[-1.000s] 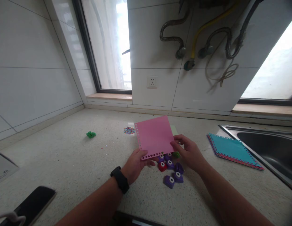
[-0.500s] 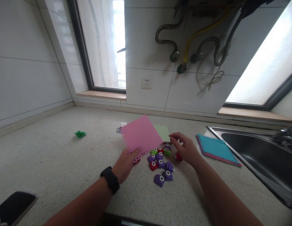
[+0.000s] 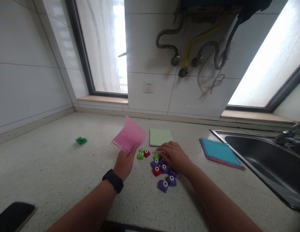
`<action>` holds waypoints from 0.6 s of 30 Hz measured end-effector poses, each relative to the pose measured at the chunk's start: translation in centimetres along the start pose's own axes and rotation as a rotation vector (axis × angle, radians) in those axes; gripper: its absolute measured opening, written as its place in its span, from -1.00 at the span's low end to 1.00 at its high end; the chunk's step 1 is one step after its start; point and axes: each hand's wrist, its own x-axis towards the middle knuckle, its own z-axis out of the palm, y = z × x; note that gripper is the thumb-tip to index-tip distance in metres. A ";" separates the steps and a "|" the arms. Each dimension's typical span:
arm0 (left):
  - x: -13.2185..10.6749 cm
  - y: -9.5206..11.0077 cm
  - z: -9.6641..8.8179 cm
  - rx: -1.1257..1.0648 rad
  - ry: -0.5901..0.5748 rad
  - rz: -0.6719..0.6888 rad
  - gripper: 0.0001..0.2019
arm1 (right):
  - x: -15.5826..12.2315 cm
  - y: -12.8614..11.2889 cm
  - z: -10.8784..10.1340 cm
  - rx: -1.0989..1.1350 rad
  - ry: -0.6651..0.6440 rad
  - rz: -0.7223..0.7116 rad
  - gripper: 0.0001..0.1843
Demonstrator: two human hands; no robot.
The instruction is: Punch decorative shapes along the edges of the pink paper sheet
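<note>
My left hand [image 3: 125, 164], with a dark watch on its wrist, pinches the lower edge of a pink sheet of paper [image 3: 130, 133]. The sheet is curved, and small holes run along its lower edges. My right hand [image 3: 175, 156] is over the upper right of a cluster of craft punches, its bent fingers round one that they mostly hide. Around it lie purple punches [image 3: 163, 185], a red punch [image 3: 157, 171] and a green punch [image 3: 156, 156]. Two green punches and a red punch [image 3: 147, 153] sit just right of my left hand.
A light green stack of paper [image 3: 160, 137] lies behind the punches. Teal and red punched sheets [image 3: 219, 152] rest beside the sink [image 3: 256, 154] on the right. Crumpled green material [image 3: 81, 140] is at left, and a dark phone-like object [image 3: 14, 216] at lower left.
My left hand has moved the pink sheet left and tilted it up, uncovering punches and more of the green stack. My right hand has moved left and down onto the punches.
</note>
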 end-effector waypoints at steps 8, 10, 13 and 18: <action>1.1 -1.1 -0.5 -0.020 0.161 -0.027 -0.61 | 1.7 -2.8 0.1 0.128 0.044 0.000 -0.73; 1.2 -1.3 -0.5 -0.069 0.174 -0.037 -0.58 | 2.9 -3.0 0.3 0.098 -0.021 -0.016 -0.71; 1.4 -1.6 -0.7 -0.130 0.168 -0.058 -0.53 | 5.3 -2.9 0.7 0.055 -0.133 -0.069 -0.64; 1.7 -2.2 -0.9 -0.153 0.134 -0.050 -0.49 | 8.7 -2.5 1.0 0.049 -0.411 -0.288 -0.43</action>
